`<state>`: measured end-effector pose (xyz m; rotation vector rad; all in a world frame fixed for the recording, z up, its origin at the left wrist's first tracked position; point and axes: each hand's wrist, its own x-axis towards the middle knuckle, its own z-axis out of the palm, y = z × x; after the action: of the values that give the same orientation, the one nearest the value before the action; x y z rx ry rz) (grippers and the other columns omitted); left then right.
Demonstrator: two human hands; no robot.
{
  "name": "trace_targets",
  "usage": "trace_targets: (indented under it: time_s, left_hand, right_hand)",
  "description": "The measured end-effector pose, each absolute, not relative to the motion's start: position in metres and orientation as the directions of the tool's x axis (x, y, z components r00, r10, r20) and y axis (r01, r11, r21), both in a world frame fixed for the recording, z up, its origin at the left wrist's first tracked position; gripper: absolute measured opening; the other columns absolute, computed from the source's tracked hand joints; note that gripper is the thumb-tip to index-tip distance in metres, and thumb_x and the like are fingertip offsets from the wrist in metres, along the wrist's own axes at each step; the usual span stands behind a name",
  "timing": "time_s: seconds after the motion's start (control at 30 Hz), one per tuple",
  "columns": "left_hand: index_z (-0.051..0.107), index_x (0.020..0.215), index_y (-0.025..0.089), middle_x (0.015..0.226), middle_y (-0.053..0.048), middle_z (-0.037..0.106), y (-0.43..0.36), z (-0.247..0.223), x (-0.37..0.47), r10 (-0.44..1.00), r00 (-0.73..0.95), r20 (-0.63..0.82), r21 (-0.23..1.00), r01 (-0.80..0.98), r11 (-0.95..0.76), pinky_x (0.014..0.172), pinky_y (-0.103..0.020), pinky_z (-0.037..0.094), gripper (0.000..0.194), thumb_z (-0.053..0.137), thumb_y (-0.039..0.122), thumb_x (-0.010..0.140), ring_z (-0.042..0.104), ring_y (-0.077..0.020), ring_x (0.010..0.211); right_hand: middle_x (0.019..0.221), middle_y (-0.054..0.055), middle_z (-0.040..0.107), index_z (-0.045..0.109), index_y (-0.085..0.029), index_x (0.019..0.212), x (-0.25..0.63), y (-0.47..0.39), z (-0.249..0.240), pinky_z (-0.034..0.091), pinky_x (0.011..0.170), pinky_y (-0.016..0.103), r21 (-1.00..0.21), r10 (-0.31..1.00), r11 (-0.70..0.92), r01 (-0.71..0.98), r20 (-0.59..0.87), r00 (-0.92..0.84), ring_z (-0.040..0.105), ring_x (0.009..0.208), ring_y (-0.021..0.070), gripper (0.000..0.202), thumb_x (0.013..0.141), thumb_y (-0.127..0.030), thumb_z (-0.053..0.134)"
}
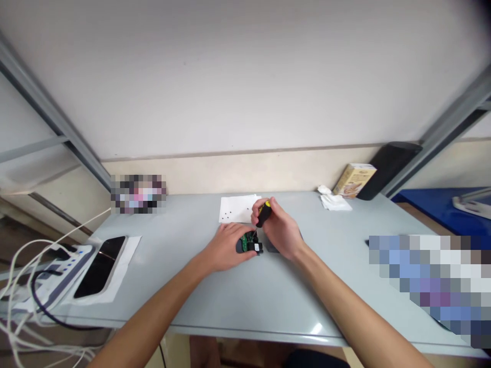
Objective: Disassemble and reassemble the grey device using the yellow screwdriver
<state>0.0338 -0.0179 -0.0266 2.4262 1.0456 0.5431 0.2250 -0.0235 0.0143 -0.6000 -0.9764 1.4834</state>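
Near the middle of the grey table (215, 301) lies a small black device with a green circuit board (245, 242). My left hand (229, 247) grips it from the left, fingers behind and thumb along its near edge. My right hand (282, 230) is closed around a black and yellow screwdriver (264, 214), whose tip points down at the board. A dark flat piece (272, 249) is partly hidden beneath my right hand. Behind the hands is a white paper (233, 207) with several tiny dark screws on it.
A phone (100, 268) on white paper, a power strip (57, 276) and tangled white cables are at the left. Crumpled tissue (334, 201), a yellow box (353, 180) and a black cylinder (390, 168) stand back right. Blurred items occupy the back left and right.
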Motion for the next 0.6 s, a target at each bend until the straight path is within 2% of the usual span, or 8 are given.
trace_targets:
  time_s: [0.1,0.23,0.33,0.43,0.53,0.6]
  left_hand:
    - [0.059,0.133,0.029,0.138,-0.005,0.067,-0.017,-0.029,0.033,0.743,0.643,0.188,0.517,0.578,-0.631,0.111,-0.047,0.041,0.048,0.076,0.043,0.09,0.059,-0.0296,0.129]
    - [0.061,0.13,0.028,0.136,-0.006,0.068,-0.018,-0.029,0.034,0.744,0.64,0.192,0.504,0.586,-0.635,0.109,-0.047,0.042,0.044,0.074,0.044,0.092,0.06,-0.0297,0.128]
    - [0.061,0.127,0.027,0.134,-0.005,0.069,-0.019,-0.028,0.035,0.754,0.628,0.192,0.515,0.59,-0.622,0.109,-0.046,0.042,0.042,0.075,0.043,0.09,0.06,-0.0293,0.128]
    - [0.062,0.114,0.026,0.125,-0.003,0.071,-0.019,-0.026,0.036,0.762,0.622,0.18,0.541,0.584,-0.605,0.107,-0.045,0.043,0.033,0.077,0.041,0.089,0.062,-0.0276,0.122]
    - [0.062,0.103,0.025,0.123,-0.003,0.072,-0.02,-0.024,0.035,0.761,0.624,0.176,0.551,0.578,-0.601,0.105,-0.043,0.043,0.025,0.077,0.04,0.089,0.063,-0.0267,0.119]
    - [0.061,0.102,0.025,0.123,-0.003,0.072,-0.02,-0.024,0.035,0.757,0.627,0.184,0.548,0.574,-0.608,0.105,-0.043,0.043,0.025,0.076,0.04,0.09,0.063,-0.0266,0.119]
  right_hand:
    - [0.088,0.005,0.059,0.072,-0.023,0.086,0.228,-0.024,0.016,0.045,0.074,0.034,-0.83,0.972,0.069,-0.553,0.182,-0.151,0.057,0.079,0.0192,0.031,0.093,-0.053,0.066]
    - [0.099,0.005,0.064,0.07,-0.023,0.086,0.233,-0.025,0.017,0.046,0.075,0.035,-0.835,0.959,0.043,-0.549,0.189,-0.211,0.062,0.082,0.0198,0.028,0.085,-0.051,0.077]
    - [0.091,0.002,0.065,0.062,-0.024,0.085,0.232,-0.026,0.017,0.043,0.07,0.033,-0.863,0.951,0.056,-0.502,0.199,-0.237,0.059,0.072,0.0168,0.03,0.085,-0.047,0.081]
    - [0.071,-0.003,0.055,0.055,-0.026,0.085,0.227,-0.026,0.015,0.039,0.065,0.031,-0.875,0.955,0.119,-0.47,0.23,-0.187,0.05,0.063,0.0146,0.034,0.09,-0.053,0.075]
    - [0.066,-0.005,0.045,0.059,-0.027,0.096,0.221,-0.025,0.014,0.036,0.061,0.031,-0.865,0.962,0.152,-0.478,0.241,-0.13,0.042,0.06,0.0151,0.04,0.094,-0.067,0.06]
    - [0.067,-0.004,0.046,0.06,-0.028,0.099,0.219,-0.024,0.016,0.036,0.062,0.031,-0.852,0.968,0.146,-0.503,0.229,-0.107,0.041,0.06,0.0153,0.038,0.095,-0.066,0.06]
